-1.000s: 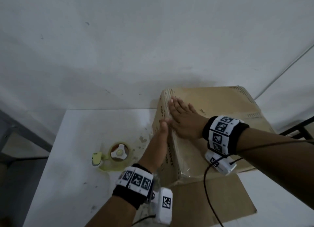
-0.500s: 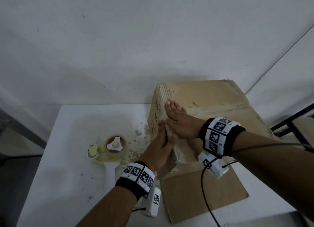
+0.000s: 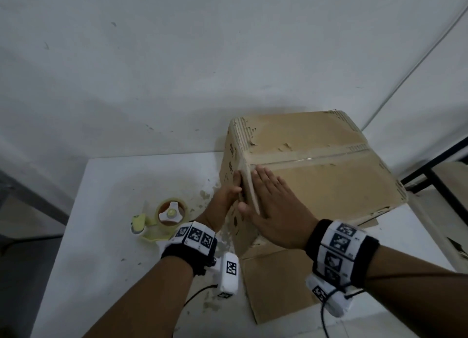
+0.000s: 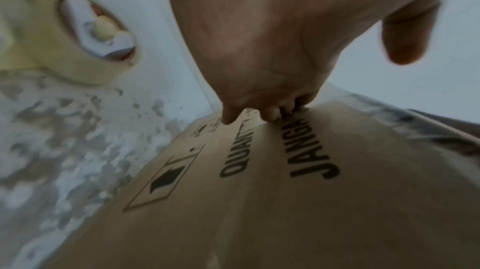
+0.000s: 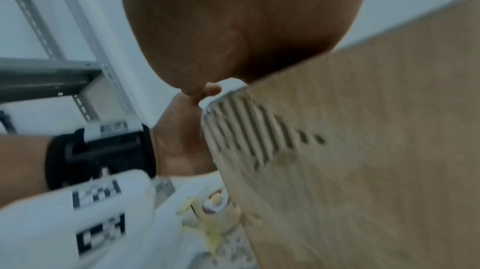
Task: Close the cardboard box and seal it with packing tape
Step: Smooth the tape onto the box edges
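The cardboard box [image 3: 316, 185] stands tilted on the white table [image 3: 114, 185], with a strip of clear tape along the seam of its upper face. My left hand [image 3: 228, 198] presses flat against the printed left side [image 4: 285, 201], fingertips near the top edge. My right hand [image 3: 273, 206] lies flat on the upper face beside that same edge, its thumb hanging over it. The yellow tape dispenser [image 3: 164, 216] lies on the table left of my left hand, held by neither hand. The right wrist view shows the box's torn corner [image 5: 259, 133] and the dispenser [image 5: 215, 201] below.
One loose box flap [image 3: 276, 282] lies flat on the table in front of me. The wall stands close behind the box. A dark metal frame [image 3: 430, 175] is at the right, and the table's left edge drops off at a grey shelf frame [image 5: 52, 72].
Both hands have slid toward me along the box's left top edge. More of the upper face and its taped seam now shows beyond my fingers.
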